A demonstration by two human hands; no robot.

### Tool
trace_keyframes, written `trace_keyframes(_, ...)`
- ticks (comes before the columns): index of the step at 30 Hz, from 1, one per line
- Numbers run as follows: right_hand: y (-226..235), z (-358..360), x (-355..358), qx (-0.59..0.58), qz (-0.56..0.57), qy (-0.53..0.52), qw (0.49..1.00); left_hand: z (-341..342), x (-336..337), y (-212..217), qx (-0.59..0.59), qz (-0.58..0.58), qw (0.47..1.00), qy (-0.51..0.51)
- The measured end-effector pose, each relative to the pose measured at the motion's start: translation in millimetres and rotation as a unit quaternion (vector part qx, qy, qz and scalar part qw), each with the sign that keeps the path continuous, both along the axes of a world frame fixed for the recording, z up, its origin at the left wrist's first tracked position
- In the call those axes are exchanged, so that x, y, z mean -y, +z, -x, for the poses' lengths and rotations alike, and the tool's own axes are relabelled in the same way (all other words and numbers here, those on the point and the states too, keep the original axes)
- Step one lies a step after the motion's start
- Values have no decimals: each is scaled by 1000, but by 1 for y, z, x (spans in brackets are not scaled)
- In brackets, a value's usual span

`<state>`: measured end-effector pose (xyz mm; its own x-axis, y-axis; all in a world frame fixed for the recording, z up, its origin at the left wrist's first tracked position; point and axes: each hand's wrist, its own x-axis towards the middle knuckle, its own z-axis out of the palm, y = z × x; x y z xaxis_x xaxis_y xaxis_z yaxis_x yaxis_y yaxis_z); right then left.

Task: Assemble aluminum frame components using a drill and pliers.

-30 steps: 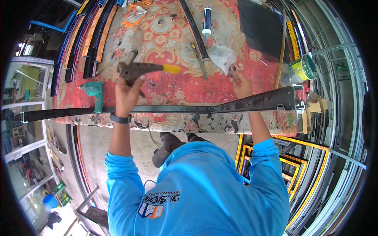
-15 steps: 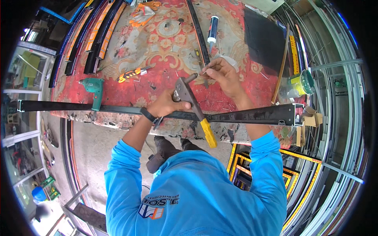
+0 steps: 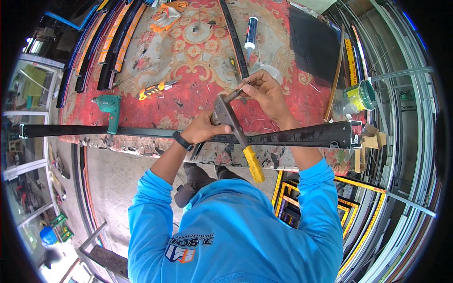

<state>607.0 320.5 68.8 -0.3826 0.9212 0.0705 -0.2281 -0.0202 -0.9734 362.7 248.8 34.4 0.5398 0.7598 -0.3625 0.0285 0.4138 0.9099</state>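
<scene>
Racks of metal lengths [image 3: 420, 155] line the right of the workshop, and a red and beige patterned cloth [image 3: 196, 35] covers the counter. Dark bar [image 3: 306, 137] lies across the near edge; drill [image 3: 110, 107] rests against its left stretch, and cutter [image 3: 155, 89], tube [image 3: 251, 34] and gloves [image 3: 166, 18] lie farther back. Riveter [image 3: 227, 115] is held above the counter's near side, crossing over the bar's middle. Left grip [image 3: 206, 127] is wrapped around the riveter's body; right grip [image 3: 268, 94] is narrow, thumb and fingertips together at the nose, pinching what looks like a small piece [image 3: 247, 85], too small to identify. Risks, by judgement: the piece could slip from the pinch if it is off line with the nose, and would then be hard to pick out among the scraps on the busy cloth. Fingertips so near the nose could be nipped if the handles were squeezed early. A loose left hold could let the tool swing down and scratch the bar. Appearance: riveter grey-brown, worn, nose tilted up and away to the right; one long handle slants toward the person, its yellow sleeve beyond the counter edge. Other handle mostly hidden, possibly the dark arm below the left wrist.
</scene>
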Motion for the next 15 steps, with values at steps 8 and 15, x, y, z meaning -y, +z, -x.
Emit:
trace_keyframes(8, -9, -14, 3, 78, -60, 63, 993, -1, 2, -29, 159, 120, 977, 76)
trace_keyframes(15, -87, -109, 61, 333, 67, 66, 938, -15, 33, -22, 11, 90, 987, 136)
